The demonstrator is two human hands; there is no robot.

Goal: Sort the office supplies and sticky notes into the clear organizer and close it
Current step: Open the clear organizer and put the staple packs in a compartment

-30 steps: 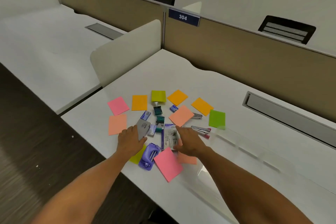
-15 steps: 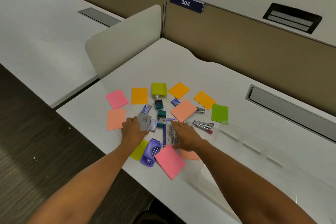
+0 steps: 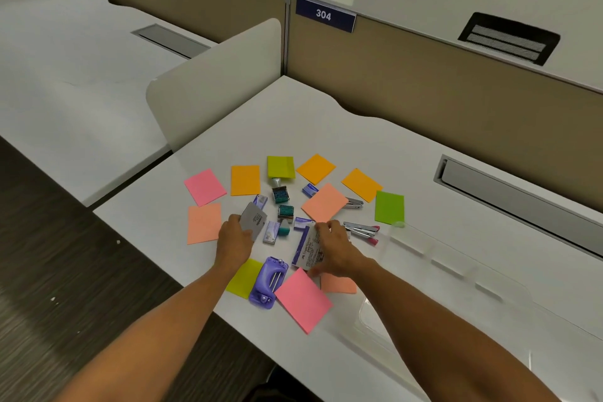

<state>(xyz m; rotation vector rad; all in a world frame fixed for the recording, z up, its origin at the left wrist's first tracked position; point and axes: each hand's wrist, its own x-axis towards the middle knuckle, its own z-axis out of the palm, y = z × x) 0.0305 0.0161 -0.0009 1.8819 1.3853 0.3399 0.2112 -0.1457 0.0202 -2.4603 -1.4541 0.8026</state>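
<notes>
Nearest, a pink sticky note (image 3: 303,300) lies by the desk's front edge beside a purple hole punch (image 3: 268,282), with the clear organizer (image 3: 450,274) lying open just to the right of the scattered supplies. Just beyond, the right hand (image 3: 334,250) curls its fingers and thumb round a white-and-purple packet (image 3: 306,246), tilting it up, while the left hand (image 3: 233,235) pinches a grey card (image 3: 255,220). Farther back, small stamps (image 3: 280,196), two staplers (image 3: 362,230) and more pink, orange, peach and green notes fan out across the white desk (image 3: 326,127).
</notes>
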